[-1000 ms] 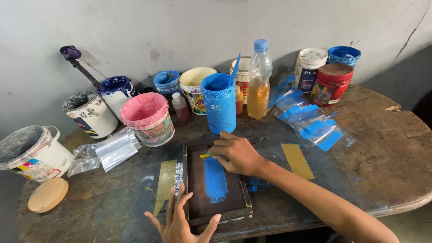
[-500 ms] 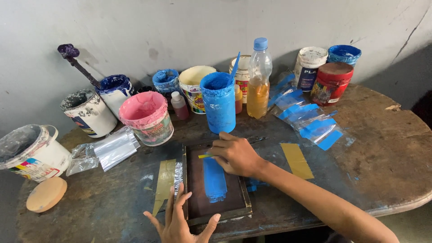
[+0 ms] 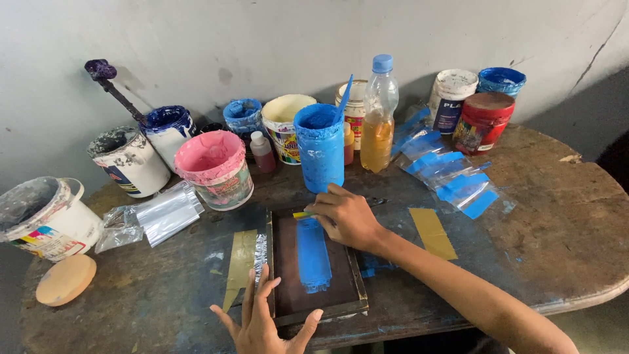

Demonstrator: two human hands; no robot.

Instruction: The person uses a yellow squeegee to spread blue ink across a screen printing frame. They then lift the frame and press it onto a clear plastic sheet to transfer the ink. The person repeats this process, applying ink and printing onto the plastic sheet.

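A small dark printing screen frame (image 3: 331,298) lies flat on the table in front of me, with a vertical band of blue ink (image 3: 312,255) down its middle. My right hand (image 3: 347,216) rests on the frame's far edge and grips a small yellow-edged scraper (image 3: 303,214) at the top of the blue band. My left hand (image 3: 262,321) lies spread on the frame's near left corner, fingers apart, pressing it down. A blue-coated tub (image 3: 319,145) with a blue stick in it stands just beyond the frame.
Several paint tubs line the wall: a pink one (image 3: 216,168), white ones (image 3: 46,216), a red one (image 3: 483,121). A bottle of amber liquid (image 3: 378,121), blue-stained plastic bags (image 3: 452,177), clear bags (image 3: 157,213), yellow strips (image 3: 432,233) and a round lid (image 3: 65,278) lie on the worn round table (image 3: 563,223).
Both hands stay nearly where they were on the frame. The blue band looks the same length.
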